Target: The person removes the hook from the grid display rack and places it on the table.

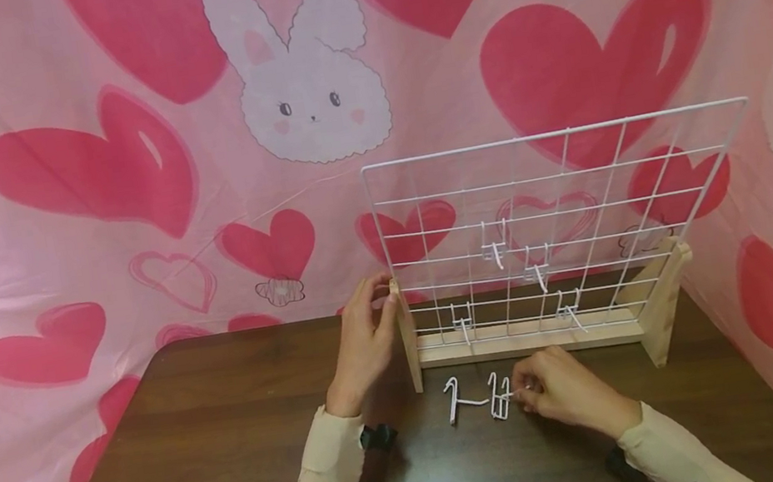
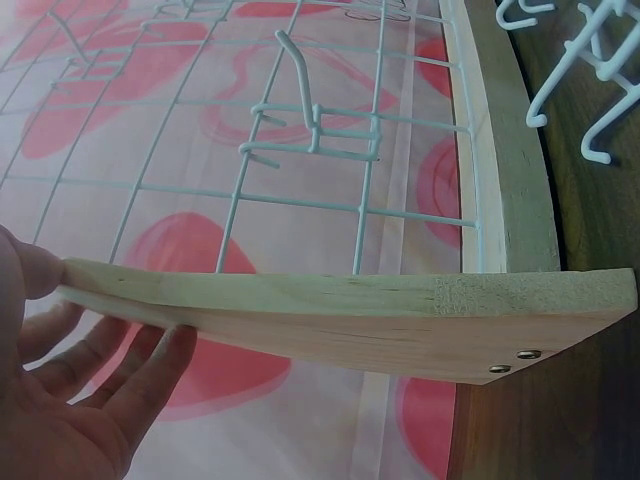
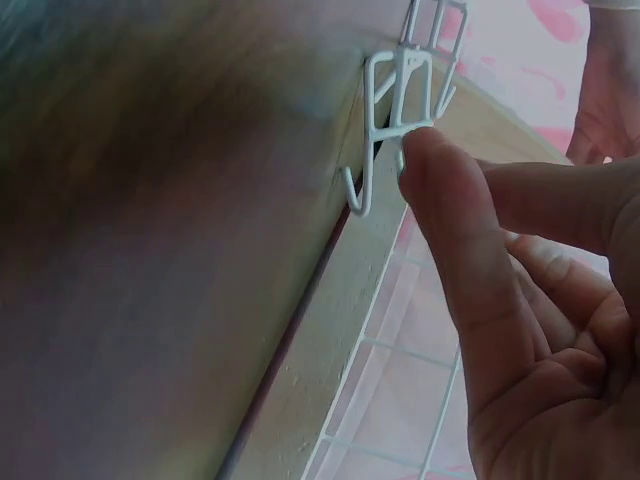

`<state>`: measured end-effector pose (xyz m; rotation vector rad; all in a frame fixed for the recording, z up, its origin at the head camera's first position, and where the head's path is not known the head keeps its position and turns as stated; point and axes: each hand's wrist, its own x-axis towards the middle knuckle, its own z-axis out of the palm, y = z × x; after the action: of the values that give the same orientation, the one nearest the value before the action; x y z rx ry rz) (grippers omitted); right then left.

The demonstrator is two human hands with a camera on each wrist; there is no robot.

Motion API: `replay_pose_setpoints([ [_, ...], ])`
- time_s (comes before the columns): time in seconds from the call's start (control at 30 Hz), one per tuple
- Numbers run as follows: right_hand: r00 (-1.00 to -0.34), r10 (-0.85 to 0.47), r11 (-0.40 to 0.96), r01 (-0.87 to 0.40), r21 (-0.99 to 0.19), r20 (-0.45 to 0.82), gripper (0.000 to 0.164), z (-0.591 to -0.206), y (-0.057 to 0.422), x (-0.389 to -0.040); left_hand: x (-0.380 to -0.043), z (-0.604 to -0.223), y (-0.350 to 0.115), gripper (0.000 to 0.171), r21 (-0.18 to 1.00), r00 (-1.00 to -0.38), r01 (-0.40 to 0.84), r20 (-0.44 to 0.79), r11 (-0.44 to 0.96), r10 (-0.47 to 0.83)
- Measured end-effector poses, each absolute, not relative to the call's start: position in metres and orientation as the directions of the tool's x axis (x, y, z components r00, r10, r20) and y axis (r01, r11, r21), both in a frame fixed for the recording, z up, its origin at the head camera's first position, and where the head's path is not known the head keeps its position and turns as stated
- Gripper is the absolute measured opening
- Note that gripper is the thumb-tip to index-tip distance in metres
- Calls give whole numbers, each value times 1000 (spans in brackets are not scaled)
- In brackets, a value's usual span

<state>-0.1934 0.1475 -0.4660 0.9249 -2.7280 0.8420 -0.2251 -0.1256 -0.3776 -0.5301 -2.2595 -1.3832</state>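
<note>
In the head view a white wire grid rack (image 1: 524,247) stands on a wooden base (image 1: 524,340). My left hand (image 1: 366,341) holds the upper end of its left wooden side panel (image 1: 409,338), with the thumb at the edge and fingers along the outer face, as the left wrist view shows that panel (image 2: 330,325). In front of the base, my right hand (image 1: 565,388) pinches a white wire hook (image 3: 400,92) between thumb and index finger by its prong. Just left of it lies another white hook (image 1: 452,401) on the table.
Several white hooks hang on the grid, such as an upper hook (image 1: 494,251) and a lower left hook (image 1: 464,323). The dark wooden table (image 1: 220,436) extends left and toward me. A pink heart-patterned cloth (image 1: 75,240) hangs behind and at the sides.
</note>
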Motion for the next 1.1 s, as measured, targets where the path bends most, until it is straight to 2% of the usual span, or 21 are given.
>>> replay_pose_setpoints([
  [0.4, -782, -566, 675, -621, -399, 259, 24, -468, 152, -195, -223, -378, -126, 28, 739, -840, 520, 534, 428, 98],
  [1.1, -830, -518, 784, -557, -273, 204, 22, -472, 149, -193, -223, -376, -125, 27, 729, -830, 533, 549, 429, 97],
])
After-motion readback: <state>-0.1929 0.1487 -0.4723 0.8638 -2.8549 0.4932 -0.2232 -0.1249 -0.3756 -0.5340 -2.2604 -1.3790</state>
